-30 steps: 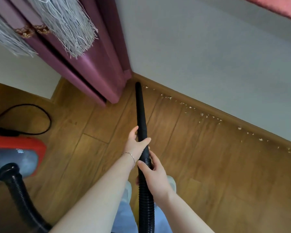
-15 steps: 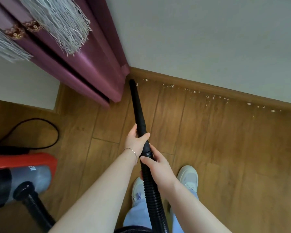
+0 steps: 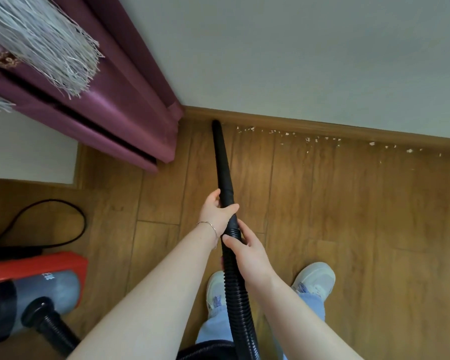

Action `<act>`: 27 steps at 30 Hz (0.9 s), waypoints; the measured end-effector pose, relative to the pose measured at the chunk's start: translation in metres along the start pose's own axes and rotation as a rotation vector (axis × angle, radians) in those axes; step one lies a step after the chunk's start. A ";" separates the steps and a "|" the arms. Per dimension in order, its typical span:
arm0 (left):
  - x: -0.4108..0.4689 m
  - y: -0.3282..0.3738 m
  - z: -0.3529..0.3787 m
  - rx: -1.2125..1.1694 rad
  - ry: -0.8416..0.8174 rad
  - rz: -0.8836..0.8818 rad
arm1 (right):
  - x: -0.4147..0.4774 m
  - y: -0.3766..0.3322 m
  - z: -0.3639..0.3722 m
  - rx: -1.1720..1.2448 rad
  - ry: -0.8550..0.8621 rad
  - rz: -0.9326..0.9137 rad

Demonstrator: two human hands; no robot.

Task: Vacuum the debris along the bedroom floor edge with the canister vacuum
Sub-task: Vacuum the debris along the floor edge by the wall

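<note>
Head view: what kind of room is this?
Likely a room in a home, perhaps a bedroom: brown wood-plank floor with matching skirting board, purple fabric curtain with pale fringe, red-and-grey canister vacuum.

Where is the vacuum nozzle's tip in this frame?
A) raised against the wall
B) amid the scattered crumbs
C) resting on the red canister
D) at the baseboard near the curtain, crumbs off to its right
D: the nozzle tip sits at the baseboard beside the curtain, with the crumbs lying to its right.

Head-worn view, steeply down at floor (image 3: 348, 229) by wall (image 3: 296, 48)
</note>
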State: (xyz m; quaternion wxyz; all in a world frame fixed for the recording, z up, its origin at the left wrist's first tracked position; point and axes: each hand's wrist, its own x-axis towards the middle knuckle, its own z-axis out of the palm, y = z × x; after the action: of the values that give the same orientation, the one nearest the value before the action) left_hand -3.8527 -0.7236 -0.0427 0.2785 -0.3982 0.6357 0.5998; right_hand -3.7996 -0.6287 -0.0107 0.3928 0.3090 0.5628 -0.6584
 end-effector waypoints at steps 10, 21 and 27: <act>-0.005 0.002 0.036 0.068 -0.082 -0.003 | -0.014 -0.003 -0.030 0.071 0.045 -0.005; -0.011 0.006 0.066 0.168 -0.131 0.014 | -0.021 -0.005 -0.058 0.154 0.052 -0.001; -0.015 0.010 0.086 0.208 -0.181 0.021 | -0.027 -0.006 -0.074 0.193 0.089 -0.008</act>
State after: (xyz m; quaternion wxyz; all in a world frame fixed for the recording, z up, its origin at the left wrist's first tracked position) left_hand -3.8641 -0.6365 -0.0357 0.3682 -0.3048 0.6708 0.5670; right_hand -3.7934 -0.5508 0.0025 0.3330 0.3722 0.5149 -0.6967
